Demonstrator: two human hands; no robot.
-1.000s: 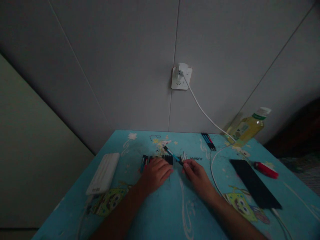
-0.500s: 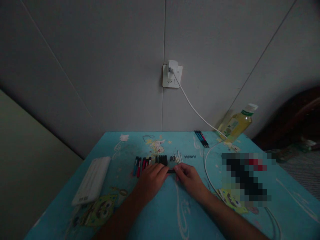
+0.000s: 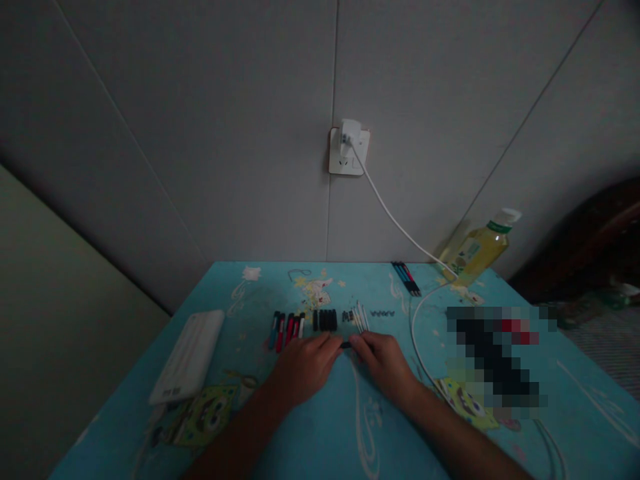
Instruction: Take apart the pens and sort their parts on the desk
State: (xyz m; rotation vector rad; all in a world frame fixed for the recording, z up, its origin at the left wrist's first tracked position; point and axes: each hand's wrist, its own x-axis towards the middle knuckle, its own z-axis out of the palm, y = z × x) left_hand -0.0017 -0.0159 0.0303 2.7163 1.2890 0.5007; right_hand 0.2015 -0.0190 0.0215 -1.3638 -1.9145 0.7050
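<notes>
My left hand and my right hand meet above the table, each with fingers closed on one end of a short black pen part. Most of that part is hidden by the fingers. Just beyond my left hand lie several blue, red and white pen barrels with dark ends. Beside them is a row of short black pen grips. Several small dark pieces come after these. Thin white pen refills fan out past my right fingertips, and a row of tiny springs lies to their right.
Several whole pens rest near the back edge. A bottle of yellow drink stands at the back right, with a white cable running from the wall charger. On the left lies a white power bank. A dark blurred-out object is at right.
The view has shifted slightly, moving the scene a little to the right. Both hands have drawn slightly nearer to me, still gripping the black pen part.
</notes>
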